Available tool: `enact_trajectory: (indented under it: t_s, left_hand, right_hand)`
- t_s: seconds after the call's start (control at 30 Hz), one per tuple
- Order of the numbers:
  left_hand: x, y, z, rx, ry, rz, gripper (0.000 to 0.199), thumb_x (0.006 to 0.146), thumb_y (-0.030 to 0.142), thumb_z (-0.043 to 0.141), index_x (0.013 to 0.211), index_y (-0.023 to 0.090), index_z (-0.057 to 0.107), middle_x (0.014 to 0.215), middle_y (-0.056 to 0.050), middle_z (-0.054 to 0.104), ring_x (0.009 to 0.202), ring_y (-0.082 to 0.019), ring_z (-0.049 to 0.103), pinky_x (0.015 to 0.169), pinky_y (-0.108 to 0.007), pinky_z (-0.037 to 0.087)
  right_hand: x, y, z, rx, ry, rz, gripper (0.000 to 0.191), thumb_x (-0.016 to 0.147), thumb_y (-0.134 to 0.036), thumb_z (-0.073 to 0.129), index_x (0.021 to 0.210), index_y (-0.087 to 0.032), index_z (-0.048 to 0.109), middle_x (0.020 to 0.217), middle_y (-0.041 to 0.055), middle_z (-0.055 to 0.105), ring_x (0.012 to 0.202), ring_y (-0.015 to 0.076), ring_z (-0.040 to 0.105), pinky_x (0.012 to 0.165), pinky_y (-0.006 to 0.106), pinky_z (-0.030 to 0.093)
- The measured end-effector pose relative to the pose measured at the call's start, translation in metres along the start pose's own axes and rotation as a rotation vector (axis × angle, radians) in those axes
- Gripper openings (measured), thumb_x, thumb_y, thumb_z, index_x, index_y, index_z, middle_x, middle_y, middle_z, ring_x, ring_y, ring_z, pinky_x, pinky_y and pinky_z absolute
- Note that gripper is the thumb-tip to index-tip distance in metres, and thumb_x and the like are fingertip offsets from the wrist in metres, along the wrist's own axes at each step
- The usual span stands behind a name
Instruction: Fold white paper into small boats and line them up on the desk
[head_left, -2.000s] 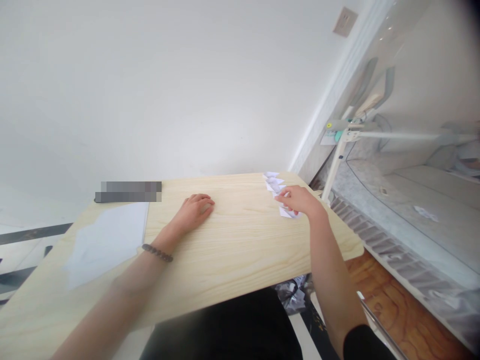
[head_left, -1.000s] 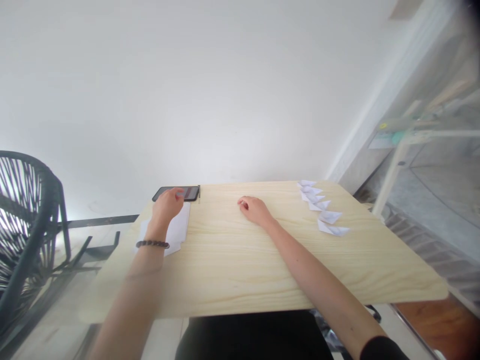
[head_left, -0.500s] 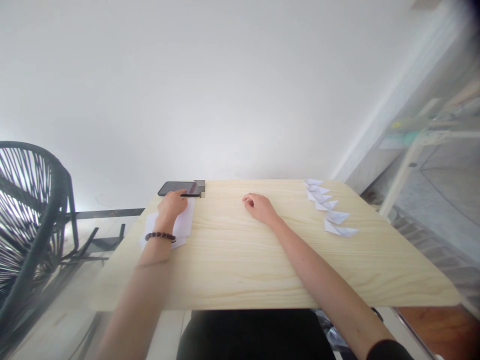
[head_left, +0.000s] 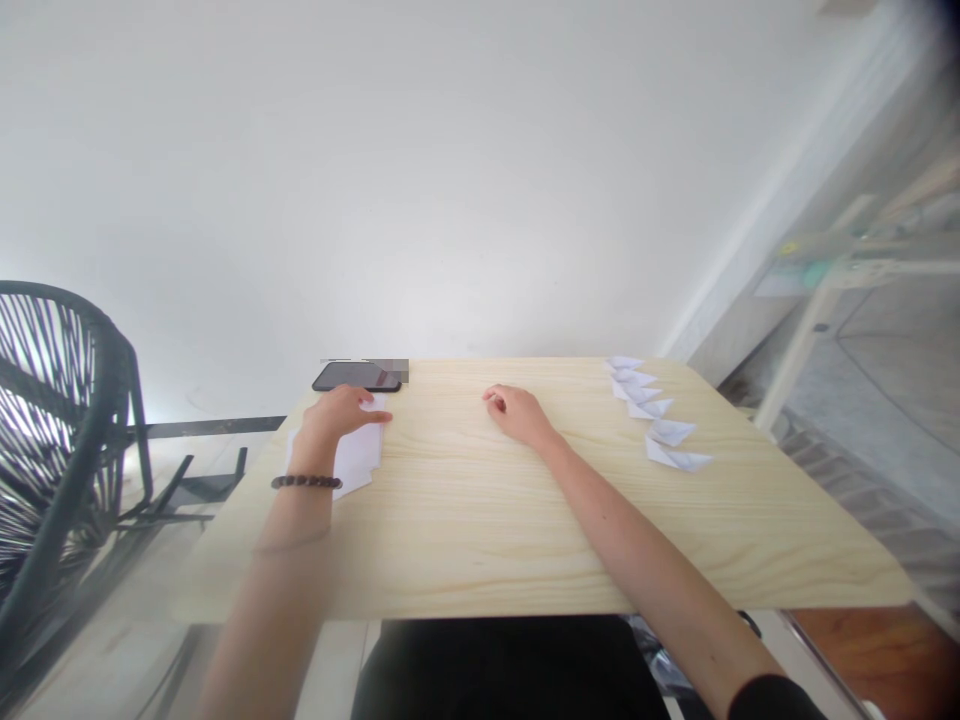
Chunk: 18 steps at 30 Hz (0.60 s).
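Observation:
On the left side of the table, my left hand [head_left: 341, 411] lies over a stack of white paper sheets [head_left: 358, 458]. Its thumb stretches to the right across the paper's edge, apart from the curled index finger, and no sheet is visibly lifted. Just beyond it, at the far edge, lies a black smartphone [head_left: 356, 377]. My right hand [head_left: 517, 414] rests on the bare wood near the middle, fingers loosely curled in, with nothing visible in them. Off to its right, several folded white paper boats [head_left: 670, 432] stand in a slanting row.
The light wooden table [head_left: 480, 540] has its far edge by a white wall. A dark woven chair [head_left: 112, 400] stands on the left. To the right is a pale metal frame [head_left: 806, 340].
My left hand has drawn back from the phone onto the paper, and its thumb has spread out to the right. My right hand and the paper boats stay put.

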<state>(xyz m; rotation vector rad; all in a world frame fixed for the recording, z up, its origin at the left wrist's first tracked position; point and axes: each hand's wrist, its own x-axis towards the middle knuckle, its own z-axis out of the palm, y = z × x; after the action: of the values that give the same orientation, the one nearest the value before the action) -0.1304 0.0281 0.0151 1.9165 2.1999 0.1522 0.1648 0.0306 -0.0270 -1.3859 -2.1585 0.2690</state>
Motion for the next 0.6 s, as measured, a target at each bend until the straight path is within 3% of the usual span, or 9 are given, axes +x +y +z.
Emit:
enact_trajectory:
  t_s: [0.07,0.27,0.4,0.5,0.6]
  left_hand:
    - [-0.001,0.002,0.001,0.027,-0.007,-0.026,0.062,0.052,0.063,0.055,0.101,0.024,0.056,0.11,-0.006,0.054,0.098,-0.025,0.05,0.073,-0.029,0.041]
    - [0.002,0.002,0.0,0.041,-0.022,-0.037,0.056,0.06,0.052,0.054,0.108,0.023,0.051,0.113,-0.005,0.054,0.104,-0.026,0.048,0.074,-0.03,0.041]
    - [0.0,-0.005,-0.002,0.062,-0.047,0.017,0.074,0.056,0.059,0.054,0.117,0.018,0.045,0.12,-0.01,0.049,0.109,-0.028,0.044,0.08,-0.032,0.04]
    - [-0.004,-0.013,-0.004,0.073,-0.148,0.025,0.09,0.049,0.058,0.06,0.124,0.014,0.038,0.127,-0.012,0.042,0.113,-0.028,0.04,0.088,-0.033,0.036]
    - [-0.009,-0.019,-0.004,0.055,-0.221,0.043,0.089,0.052,0.059,0.057,0.128,0.02,0.033,0.13,-0.008,0.039,0.113,-0.027,0.041,0.09,-0.032,0.035]
  right_hand:
    - [0.0,0.0,0.0,0.001,0.003,-0.001,0.021,0.076,-0.019,0.042,0.09,-0.02,0.058,0.072,0.0001,0.061,0.067,0.0116,0.052,0.065,0.023,0.035]
    - [0.0,0.001,0.001,0.003,0.01,-0.01,0.021,0.075,-0.019,0.042,0.089,-0.02,0.058,0.073,0.0,0.062,0.068,0.0118,0.052,0.066,0.023,0.036]
    - [0.0,0.001,0.002,0.003,0.012,-0.015,0.021,0.075,-0.019,0.042,0.089,-0.02,0.058,0.073,0.0001,0.062,0.068,0.0116,0.052,0.066,0.023,0.036]
    - [0.0,0.001,0.002,0.004,0.005,-0.016,0.021,0.076,-0.018,0.042,0.089,-0.02,0.058,0.075,0.0007,0.062,0.068,0.0115,0.052,0.066,0.022,0.036]
    - [0.0,0.002,0.002,-0.001,0.005,-0.008,0.021,0.075,-0.018,0.043,0.089,-0.02,0.058,0.075,0.0006,0.062,0.069,0.0117,0.053,0.066,0.023,0.036]
